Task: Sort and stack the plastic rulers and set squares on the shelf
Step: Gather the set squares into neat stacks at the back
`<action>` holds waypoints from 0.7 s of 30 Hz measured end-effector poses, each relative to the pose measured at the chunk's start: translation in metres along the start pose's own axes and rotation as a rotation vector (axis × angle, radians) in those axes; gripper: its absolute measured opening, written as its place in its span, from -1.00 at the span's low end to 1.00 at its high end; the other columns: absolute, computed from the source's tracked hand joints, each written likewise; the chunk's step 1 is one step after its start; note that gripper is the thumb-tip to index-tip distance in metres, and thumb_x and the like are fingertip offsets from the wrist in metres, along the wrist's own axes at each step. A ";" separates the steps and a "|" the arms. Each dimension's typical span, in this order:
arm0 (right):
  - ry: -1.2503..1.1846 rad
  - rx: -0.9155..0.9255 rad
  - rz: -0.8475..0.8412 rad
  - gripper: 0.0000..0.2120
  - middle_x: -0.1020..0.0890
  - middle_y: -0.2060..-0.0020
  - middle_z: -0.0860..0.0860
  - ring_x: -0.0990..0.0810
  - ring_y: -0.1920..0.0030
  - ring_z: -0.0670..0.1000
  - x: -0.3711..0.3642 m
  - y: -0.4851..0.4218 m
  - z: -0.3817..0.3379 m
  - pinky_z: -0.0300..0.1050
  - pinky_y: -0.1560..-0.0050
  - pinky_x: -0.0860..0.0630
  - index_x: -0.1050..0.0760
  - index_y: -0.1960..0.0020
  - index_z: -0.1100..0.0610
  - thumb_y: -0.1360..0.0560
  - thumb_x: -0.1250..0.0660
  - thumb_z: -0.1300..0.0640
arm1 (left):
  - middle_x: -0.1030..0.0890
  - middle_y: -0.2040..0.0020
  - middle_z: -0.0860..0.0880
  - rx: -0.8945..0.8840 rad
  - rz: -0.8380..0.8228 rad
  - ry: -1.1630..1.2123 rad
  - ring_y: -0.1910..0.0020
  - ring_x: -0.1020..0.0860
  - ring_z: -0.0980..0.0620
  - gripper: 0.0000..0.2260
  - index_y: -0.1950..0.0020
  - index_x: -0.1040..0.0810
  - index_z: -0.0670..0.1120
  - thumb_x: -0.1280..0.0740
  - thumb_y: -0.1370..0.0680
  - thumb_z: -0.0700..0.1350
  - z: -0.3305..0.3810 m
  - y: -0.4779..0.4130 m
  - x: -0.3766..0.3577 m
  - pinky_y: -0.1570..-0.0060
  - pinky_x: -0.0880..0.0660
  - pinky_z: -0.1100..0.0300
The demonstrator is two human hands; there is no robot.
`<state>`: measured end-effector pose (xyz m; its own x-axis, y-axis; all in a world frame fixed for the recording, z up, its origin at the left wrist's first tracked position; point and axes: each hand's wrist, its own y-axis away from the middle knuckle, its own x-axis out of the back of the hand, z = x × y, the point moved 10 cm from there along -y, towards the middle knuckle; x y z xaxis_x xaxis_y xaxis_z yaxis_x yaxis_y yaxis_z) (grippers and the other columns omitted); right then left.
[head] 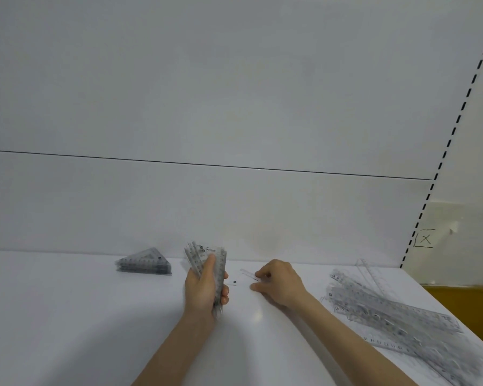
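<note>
Currently: left hand [204, 291] grips a fanned bundle of short rulers [207, 256], thumb curled across their face, bundle upright and tilted a little away from the person. Right hand [282, 282] rests low on the shelf [67, 316], fingers curled, forefinger tip touching the end of a single ruler [248, 274] lying between the two hands. Cannot tell whether that ruler is pinched or only touched; the thumb sits apart from it.

Set squares [145, 263]: neat stack, flat on the shelf, left of the left hand and a little further back, not touching it.

Long rulers [388, 316]: loose overlapping pile, right of the right forearm, running towards the shelf's near right edge.
</note>
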<state>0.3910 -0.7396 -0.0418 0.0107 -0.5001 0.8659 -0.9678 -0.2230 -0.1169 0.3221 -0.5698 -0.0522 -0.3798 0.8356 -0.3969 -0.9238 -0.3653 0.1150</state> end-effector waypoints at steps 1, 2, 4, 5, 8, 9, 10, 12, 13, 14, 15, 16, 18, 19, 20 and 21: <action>-0.026 -0.016 0.005 -0.71 -0.61 0.04 0.01 -0.55 -0.05 0.03 0.000 -0.001 0.001 -0.09 0.04 -0.48 -0.64 -0.05 0.15 -0.40 -0.47 0.02 | -0.49 0.30 -0.15 -0.002 0.004 0.005 0.60 -0.35 0.04 -0.77 0.06 -0.44 -0.19 -0.24 -0.61 -0.01 0.000 0.000 0.001 0.63 -0.26 0.30; -0.045 -0.023 0.007 -0.72 -0.61 0.06 0.00 -0.56 -0.04 0.01 -0.001 -0.002 0.001 -0.09 -0.01 -0.49 -0.63 -0.05 0.16 -0.40 -0.48 0.05 | -0.49 0.30 -0.15 -0.006 0.007 0.010 0.60 -0.35 0.04 -0.76 0.06 -0.44 -0.19 -0.24 -0.61 -0.01 0.000 0.000 0.001 0.63 -0.26 0.30; -0.054 -0.039 -0.008 -0.75 -0.57 0.11 -0.05 -0.54 0.03 -0.03 -0.004 -0.003 0.000 -0.14 0.01 -0.49 -0.63 -0.05 0.14 -0.40 -0.48 0.09 | -0.49 0.31 -0.15 -0.011 0.012 0.016 0.61 -0.35 0.05 -0.76 0.05 -0.44 -0.20 -0.24 -0.61 -0.01 0.000 -0.001 0.002 0.63 -0.26 0.29; -0.055 -0.047 -0.012 -0.75 -0.55 0.12 -0.06 -0.52 0.06 -0.04 -0.005 -0.004 0.001 -0.18 0.04 -0.47 -0.62 -0.05 0.13 -0.40 -0.48 0.09 | -0.49 0.30 -0.15 -0.013 0.016 0.016 0.61 -0.35 0.05 -0.76 0.04 -0.44 -0.20 -0.24 -0.61 -0.02 0.001 -0.002 0.003 0.64 -0.26 0.29; -0.058 -0.058 -0.026 -0.75 -0.52 0.11 -0.07 -0.50 0.07 -0.05 -0.006 -0.006 0.002 -0.22 0.07 -0.41 -0.59 -0.07 0.14 -0.42 -0.46 0.10 | -0.49 0.29 -0.15 -0.014 0.019 0.018 0.61 -0.35 0.06 -0.76 0.03 -0.44 -0.20 -0.24 -0.61 -0.01 0.000 -0.003 0.003 0.65 -0.26 0.28; -0.050 -0.063 -0.036 -0.76 -0.51 0.12 -0.07 -0.49 0.07 -0.04 -0.007 -0.005 0.001 -0.20 0.07 -0.43 -0.59 -0.05 0.16 -0.42 -0.45 0.11 | -0.49 0.29 -0.15 -0.013 0.016 0.015 0.61 -0.35 0.06 -0.76 0.03 -0.44 -0.20 -0.24 -0.61 -0.01 0.000 -0.003 0.002 0.65 -0.26 0.28; -0.040 -0.064 -0.044 -0.78 -0.51 0.14 -0.05 -0.48 0.10 -0.03 -0.007 -0.005 -0.001 -0.16 0.08 -0.43 -0.58 -0.02 0.21 -0.42 -0.44 0.13 | -0.50 0.28 -0.15 -0.012 0.015 0.010 0.61 -0.35 0.06 -0.76 0.02 -0.44 -0.19 -0.24 -0.61 -0.01 -0.001 -0.004 0.002 0.65 -0.26 0.27; 0.003 -0.070 -0.051 -0.84 -0.47 0.22 0.03 -0.42 0.19 0.01 -0.007 -0.005 -0.005 -0.11 0.17 -0.39 -0.51 0.13 0.30 -0.40 -0.38 0.20 | -0.50 0.28 -0.14 -0.008 0.014 -0.001 0.60 -0.35 0.05 -0.76 0.01 -0.45 -0.19 -0.24 -0.60 0.00 -0.001 -0.004 0.002 0.64 -0.27 0.27; 0.025 -0.073 -0.054 -0.86 -0.46 0.25 0.10 -0.42 0.22 0.07 -0.007 -0.004 -0.007 -0.11 0.21 -0.37 -0.45 0.19 0.31 -0.39 -0.35 0.22 | -0.51 0.28 -0.14 -0.004 0.013 -0.002 0.60 -0.35 0.05 -0.76 0.01 -0.45 -0.18 -0.24 -0.60 0.00 -0.001 -0.004 0.002 0.63 -0.27 0.27; 0.039 -0.069 -0.051 -0.86 -0.49 0.25 0.19 -0.45 0.22 0.15 -0.007 -0.004 -0.009 -0.09 0.23 -0.39 -0.44 0.20 0.33 -0.36 -0.33 0.25 | -0.51 0.28 -0.14 -0.003 0.012 -0.001 0.60 -0.35 0.05 -0.76 0.01 -0.45 -0.18 -0.24 -0.60 0.01 -0.001 -0.005 0.002 0.63 -0.27 0.27; 0.044 -0.061 -0.044 -0.84 -0.53 0.22 0.24 -0.48 0.19 0.23 -0.007 -0.004 -0.010 -0.09 0.24 -0.41 -0.47 0.17 0.37 -0.35 -0.32 0.26 | -0.51 0.28 -0.14 -0.002 0.011 0.000 0.60 -0.35 0.05 -0.76 0.00 -0.45 -0.18 -0.24 -0.60 0.01 -0.001 -0.005 0.002 0.63 -0.27 0.27; 0.047 -0.051 -0.041 -0.82 -0.54 0.23 0.24 -0.48 0.19 0.23 -0.007 -0.003 -0.011 -0.11 0.26 -0.40 -0.51 0.13 0.38 -0.34 -0.32 0.26 | -0.51 0.28 -0.14 -0.004 0.012 -0.004 0.59 -0.36 0.05 -0.75 -0.01 -0.45 -0.19 -0.24 -0.60 0.01 -0.001 -0.005 0.002 0.63 -0.27 0.28; 0.047 -0.040 -0.049 -0.83 -0.52 0.30 0.12 -0.45 0.26 0.10 -0.007 0.002 -0.015 -0.14 0.27 -0.37 -0.56 0.13 0.34 -0.35 -0.34 0.24 | -0.52 0.27 -0.14 -0.010 0.013 -0.019 0.60 -0.37 0.05 -0.72 -0.04 -0.46 -0.22 -0.24 -0.60 0.01 -0.001 -0.006 0.004 0.63 -0.29 0.28; 0.037 -0.040 -0.060 -0.84 -0.55 0.29 0.08 -0.46 0.26 0.05 -0.006 0.005 -0.016 -0.14 0.26 -0.41 -0.58 0.13 0.31 -0.35 -0.37 0.22 | -0.52 0.27 -0.14 -0.011 0.012 -0.023 0.60 -0.38 0.05 -0.71 -0.07 -0.46 -0.23 -0.24 -0.60 0.02 -0.001 -0.006 0.004 0.62 -0.30 0.28; 0.025 -0.039 -0.076 -0.84 -0.60 0.25 0.07 -0.50 0.25 0.04 -0.006 0.007 -0.017 -0.13 0.23 -0.46 -0.60 0.14 0.29 -0.36 -0.40 0.19 | -0.52 0.26 -0.14 -0.011 0.010 -0.025 0.60 -0.38 0.05 -0.69 -0.09 -0.46 -0.25 -0.24 -0.60 0.02 -0.001 -0.006 0.004 0.62 -0.31 0.27; 0.020 -0.037 -0.091 -0.84 -0.65 0.20 0.07 -0.55 0.23 0.04 -0.006 0.011 -0.019 -0.12 0.18 -0.51 -0.62 0.14 0.26 -0.35 -0.44 0.17 | -0.52 0.26 -0.13 -0.009 0.007 -0.026 0.60 -0.38 0.05 -0.67 -0.12 -0.46 -0.26 -0.24 -0.60 0.02 -0.001 -0.006 0.004 0.62 -0.32 0.27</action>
<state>0.3752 -0.7231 -0.0390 0.0941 -0.4625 0.8816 -0.9716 -0.2358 -0.0200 0.3265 -0.5648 -0.0553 -0.3871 0.8436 -0.3722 -0.9208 -0.3743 0.1092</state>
